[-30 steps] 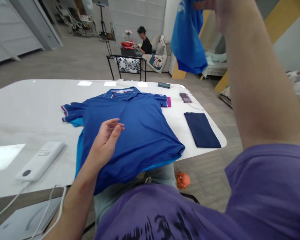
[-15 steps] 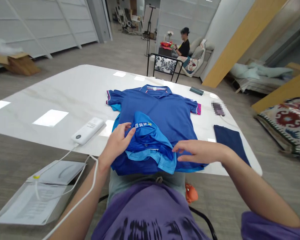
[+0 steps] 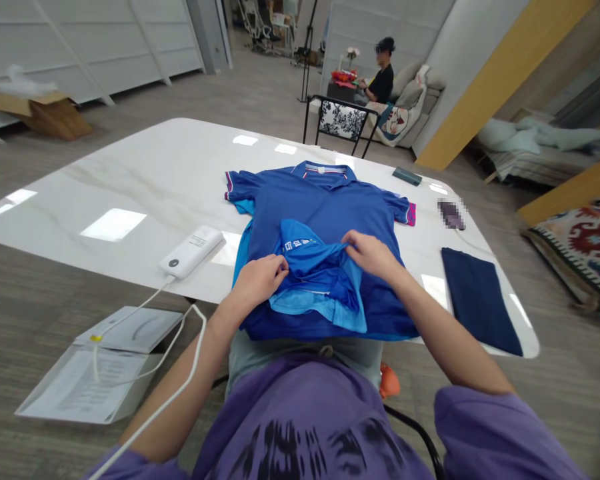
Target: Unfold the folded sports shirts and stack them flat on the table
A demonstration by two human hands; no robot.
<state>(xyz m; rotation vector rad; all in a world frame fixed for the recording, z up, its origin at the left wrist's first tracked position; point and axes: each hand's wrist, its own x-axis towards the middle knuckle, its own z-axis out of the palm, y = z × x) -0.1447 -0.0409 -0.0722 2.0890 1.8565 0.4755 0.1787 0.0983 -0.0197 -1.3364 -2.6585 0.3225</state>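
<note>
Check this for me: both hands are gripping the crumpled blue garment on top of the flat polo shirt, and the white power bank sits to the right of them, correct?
Not quite. In the head view the white power bank sits left of them. Both hands, left and right, do grip the crumpled blue garment on the polo shirt.

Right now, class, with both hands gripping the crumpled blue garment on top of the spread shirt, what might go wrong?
1. The left hand and right hand pinch the crumpled garment lying on the spread shirt; pulling it could drag and wrinkle that shirt, whose hem overhangs the table edge.
2. The white cable runs past the left wrist to the power bank; a snag might tug it off.
</note>
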